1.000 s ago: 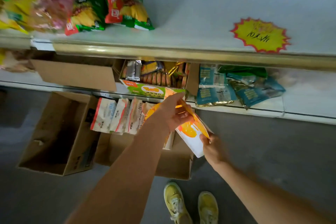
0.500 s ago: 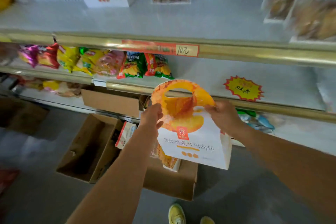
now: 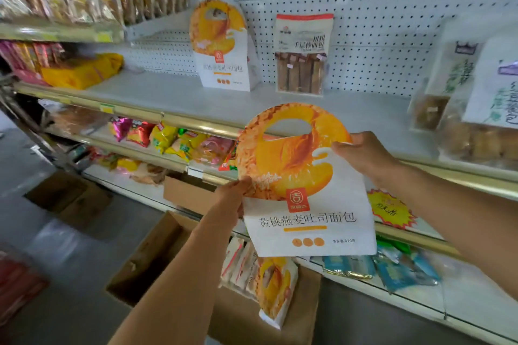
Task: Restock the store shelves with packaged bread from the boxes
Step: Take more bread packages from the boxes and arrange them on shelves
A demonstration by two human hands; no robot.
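I hold a white and orange bread package with a round handle top upright in front of the shelves. My left hand pinches its left edge and my right hand grips its right side near the top. A matching package stands on the white shelf against the pegboard. Another of the same kind leans in the open cardboard box on the floor, beside several white and red bread packs.
A clear bag of brown bread sticks stands right of the shelved package. Large bread bags fill the shelf's right end. Snack bags line the shelf below. An empty open box sits on the floor at left.
Both hands have lifted the package from the floor box up to shelf height. My view has tilted upward, and the upper shelf with the matching package has come into sight.
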